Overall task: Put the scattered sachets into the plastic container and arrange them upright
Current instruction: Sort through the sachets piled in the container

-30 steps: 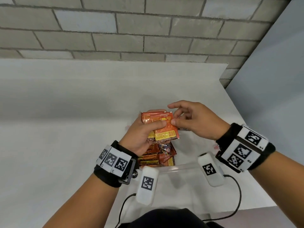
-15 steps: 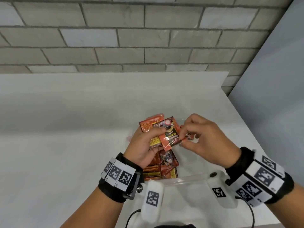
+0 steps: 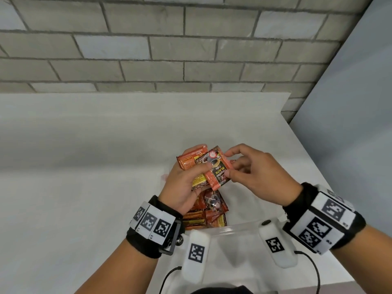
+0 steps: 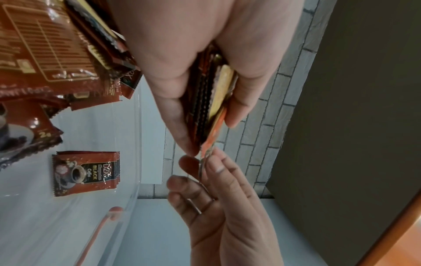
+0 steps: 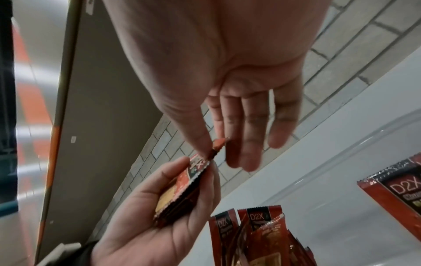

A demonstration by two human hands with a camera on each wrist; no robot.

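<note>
Left hand (image 3: pixel 184 181) clamped a stack of sachets (image 3: pixel 192 164) thumb-over-fingers, likely to square them. Right hand (image 3: pixel 257 174) pinched a D2X black coffee sachet (image 3: pixel 218 174) onto it. Upright sachets (image 3: pixel 209 211) sat below in the plastic container (image 3: pixel 237 227).

My head view looks forward and down from above at the tabletop (image 3: pixel 84 166), with the brick wall (image 3: pixel 191 49) along the top of the frame. My left wrist view sits very near the left hand (image 4: pixel 200 63), facing along its fingers. My right wrist view sits equally near the right hand (image 5: pixel 216 63). All three share the held stack of sachets (image 3: pixel 203 168); each wrist view shows the opposite hand low in frame.
</note>
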